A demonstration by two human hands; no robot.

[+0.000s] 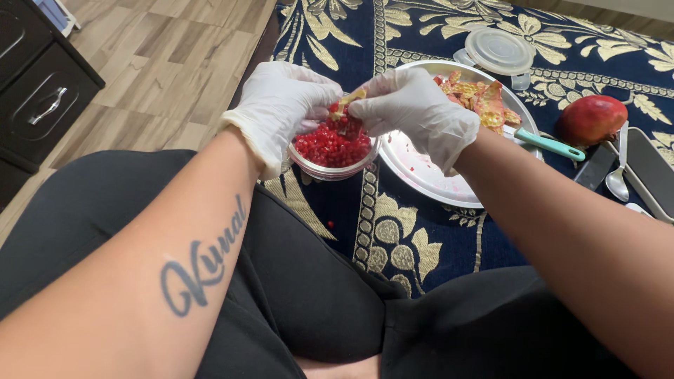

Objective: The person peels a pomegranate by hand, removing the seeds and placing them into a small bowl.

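Both hands wear white disposable gloves and meet just above centre of the frame. The left hand (281, 105) and the right hand (414, 109) are closed together on a pomegranate piece (346, 107), a fragment with pale yellow rind at its top edge and red seeds clinging beneath. It is held directly over a small clear bowl (335, 168); most of the piece is covered by the fingers, so its full shape cannot be made out.

Containers: the clear bowl holds a heap of loose red pomegranate seeds (330, 146), filling it close to the rim. To its right, touching or nearly touching, stands a round steel plate (421, 179); its near part is bare with faint pink staining, its far part carries a pile of emptied rind pieces (481, 98), yellow and reddish. A knife with a teal handle (547, 144) rests at the plate's right edge. A clear plastic lid (500, 50) lies beyond the plate, upper right.

A whole pomegranate (592, 118) sits at right, near a metal spoon (618, 179). All rest on a navy cloth with gold floral pattern (393, 245). One stray seed (330, 224) lies on the cloth below the bowl.

Flat objects at the right edge are cut off and unidentifiable. A dark cabinet (42, 91) occupies the upper left, partly out of frame.
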